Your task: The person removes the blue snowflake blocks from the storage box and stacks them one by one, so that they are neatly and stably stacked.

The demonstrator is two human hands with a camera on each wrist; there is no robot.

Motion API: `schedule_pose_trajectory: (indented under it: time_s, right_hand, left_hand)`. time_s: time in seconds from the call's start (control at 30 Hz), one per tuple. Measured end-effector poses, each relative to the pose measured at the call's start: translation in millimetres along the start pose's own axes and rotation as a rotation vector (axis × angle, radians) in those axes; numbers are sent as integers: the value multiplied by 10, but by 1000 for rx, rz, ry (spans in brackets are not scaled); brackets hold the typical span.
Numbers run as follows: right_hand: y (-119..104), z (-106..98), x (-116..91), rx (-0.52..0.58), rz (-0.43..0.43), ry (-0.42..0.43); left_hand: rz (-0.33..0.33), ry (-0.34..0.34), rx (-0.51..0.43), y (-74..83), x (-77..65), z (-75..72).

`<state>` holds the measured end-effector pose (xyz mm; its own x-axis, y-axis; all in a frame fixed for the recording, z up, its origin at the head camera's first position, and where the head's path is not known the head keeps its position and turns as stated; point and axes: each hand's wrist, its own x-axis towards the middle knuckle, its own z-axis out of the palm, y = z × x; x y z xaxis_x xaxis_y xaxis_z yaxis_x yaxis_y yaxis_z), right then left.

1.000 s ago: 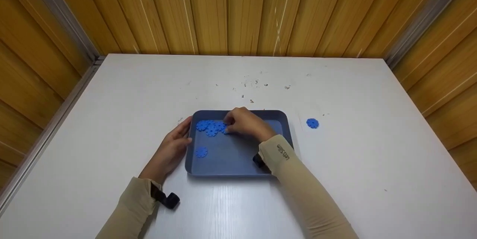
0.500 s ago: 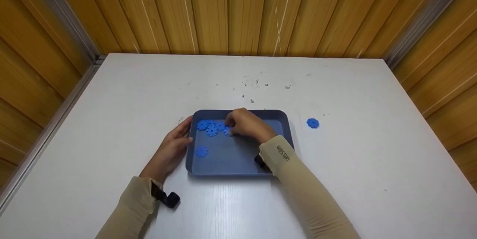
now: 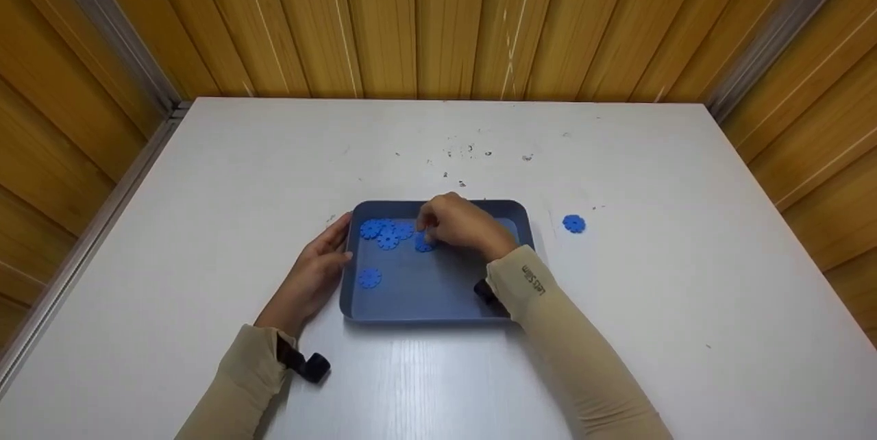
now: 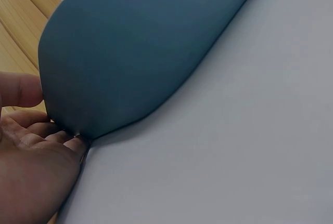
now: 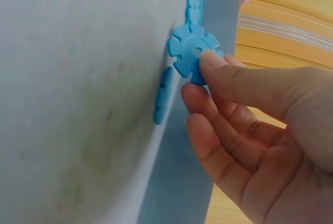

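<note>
My right hand [image 3: 462,224] pinches a blue notched disc [image 5: 190,52] between thumb and fingers, over the back part of the grey-blue tray [image 3: 425,321]. The disc shows a hole at its middle in the right wrist view, with other blue pieces [image 5: 163,96] close behind it. My left hand [image 3: 318,272] rests against the tray's left side, its thumb at the rim and its fingers along the outer wall [image 4: 135,52]. Several overlapping blue discs [image 3: 388,238] lie in the tray's back left corner. A single disc [image 3: 370,278] lies nearer the front left.
One more blue disc [image 3: 574,223] lies on the white table [image 3: 651,275], to the right of the tray. Wood-patterned panels [image 3: 445,22] stand behind the table and at both sides. Dark worn marks [image 3: 462,184] dot the tabletop beyond the tray.
My right hand has moved slightly right with its pinched disc, away from the back left cluster, so more of that disc shows. The left hand keeps its place at the tray.
</note>
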<state>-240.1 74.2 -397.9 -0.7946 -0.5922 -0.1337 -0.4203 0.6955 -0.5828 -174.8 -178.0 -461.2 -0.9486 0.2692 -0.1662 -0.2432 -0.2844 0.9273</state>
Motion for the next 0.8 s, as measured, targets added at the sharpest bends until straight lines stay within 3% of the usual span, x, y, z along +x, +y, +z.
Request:
schedule_pose_trajectory:
  time_s: [0.27, 0.53, 0.8]
  right_hand:
    - [36, -133, -110, 17, -39, 16]
    - [52, -335, -215, 44, -3, 27]
    - [127, -507, -360, 51, 18, 91]
  left_hand:
    - [-7, 1, 6, 1, -7, -2]
    - [-1, -1, 5, -10, 1, 5]
    - [10, -6, -3, -27, 13, -6]
